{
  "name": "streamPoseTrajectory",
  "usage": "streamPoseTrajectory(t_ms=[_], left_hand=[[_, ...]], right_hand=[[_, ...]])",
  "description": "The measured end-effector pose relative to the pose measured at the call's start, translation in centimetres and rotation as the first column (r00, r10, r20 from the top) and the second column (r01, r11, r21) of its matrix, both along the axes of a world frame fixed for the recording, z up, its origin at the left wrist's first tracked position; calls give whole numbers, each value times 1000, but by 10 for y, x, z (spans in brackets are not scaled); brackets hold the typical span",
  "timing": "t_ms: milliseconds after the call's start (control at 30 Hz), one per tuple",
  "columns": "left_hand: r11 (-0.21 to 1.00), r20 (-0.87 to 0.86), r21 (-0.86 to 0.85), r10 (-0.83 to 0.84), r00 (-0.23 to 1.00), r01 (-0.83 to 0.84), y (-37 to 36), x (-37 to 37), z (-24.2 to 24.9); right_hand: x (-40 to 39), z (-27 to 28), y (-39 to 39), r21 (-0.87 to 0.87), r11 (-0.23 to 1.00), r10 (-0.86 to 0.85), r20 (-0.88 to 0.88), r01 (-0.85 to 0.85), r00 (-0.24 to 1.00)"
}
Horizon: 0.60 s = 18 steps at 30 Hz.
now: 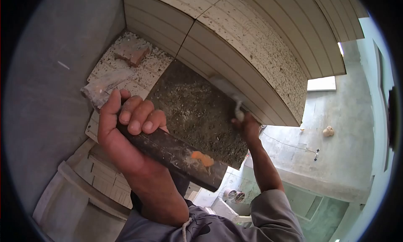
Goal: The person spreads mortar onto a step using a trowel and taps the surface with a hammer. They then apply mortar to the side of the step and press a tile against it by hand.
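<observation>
My left hand (136,126) is wrapped round a dark, flat-sided bar (180,154), smeared with grey and marked by an orange patch near its lower end. The bar is raised close to the camera, above a bed of dark, crumbly mortar (189,103) on a stair tread. Farther off, my right hand (247,126) grips the pale handle of a trowel (228,91). Its blade lies along the foot of the striped riser (247,101), at the mortar's edge; blur hides the blade's exact outline.
On the speckled tile (107,57) left of the mortar lie a reddish brick piece (133,53) and a crumpled plastic bag (107,86). Speckled, striped steps (260,36) rise ahead. A grey wall (63,74) stands at left. Far below right, a floor (289,145) carries a cable.
</observation>
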State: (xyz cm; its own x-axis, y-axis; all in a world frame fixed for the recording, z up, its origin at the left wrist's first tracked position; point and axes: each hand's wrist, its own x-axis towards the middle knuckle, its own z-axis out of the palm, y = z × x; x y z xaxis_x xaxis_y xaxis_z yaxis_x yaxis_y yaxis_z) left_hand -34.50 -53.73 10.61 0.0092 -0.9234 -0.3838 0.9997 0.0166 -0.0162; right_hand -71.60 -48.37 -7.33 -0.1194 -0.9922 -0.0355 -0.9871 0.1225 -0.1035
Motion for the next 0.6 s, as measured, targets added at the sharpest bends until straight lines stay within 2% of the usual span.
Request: streamPoseTrajectory(t_ms=[33, 67, 100, 133, 200, 233, 300, 367, 433, 500, 533, 600], left_hand=[[1000, 39, 6, 17, 999, -17, -3, -1, 1], [1000, 37, -6, 18, 999, -18, -6, 0, 2], [1000, -2, -20, -6, 1000, 6, -7, 4, 0], [999, -36, -20, -40, 999, 39, -5, 6, -1], [999, -24, -18, -31, 999, 30, -3, 5, -2], [999, -18, -32, -11, 1000, 10, -3, 4, -2], [1000, 17, -11, -11, 1000, 11, -3, 0, -1], [1000, 40, -28, 12, 999, -10, -8, 2, 3], [999, -44, -17, -48, 998, 47, -4, 7, 1], [999, -22, -21, -46, 999, 46, 0, 5, -2], [999, -4, -44, -25, 1000, 25, -1, 4, -3], [999, 7, -35, -26, 1000, 26, 1, 2, -4]], right_hand=[[0, 1, 2, -13, 1000, -7, -2, 7, 1000], [3, 1, 5, 68, 995, -68, 19, 67, 998], [9, 6, 0, 155, 982, -117, 34, 110, 993], [13, 9, -1, 166, 980, -113, 36, 106, 993], [19, 14, -3, -116, 992, -35, 111, 48, 993], [14, 8, -8, -112, 993, -34, 113, 46, 993], [5, -1, -4, 71, 997, -13, -23, 15, 1000], [6, 1, 3, 75, 996, -53, -5, 53, 999], [12, 4, 2, 120, 990, -79, 13, 77, 997], [14, 7, -1, -115, 993, 7, 41, -2, 999], [10, 3, -7, -116, 993, 11, 40, -6, 999], [5, -5, -2, 60, 997, -44, -57, 48, 997]])
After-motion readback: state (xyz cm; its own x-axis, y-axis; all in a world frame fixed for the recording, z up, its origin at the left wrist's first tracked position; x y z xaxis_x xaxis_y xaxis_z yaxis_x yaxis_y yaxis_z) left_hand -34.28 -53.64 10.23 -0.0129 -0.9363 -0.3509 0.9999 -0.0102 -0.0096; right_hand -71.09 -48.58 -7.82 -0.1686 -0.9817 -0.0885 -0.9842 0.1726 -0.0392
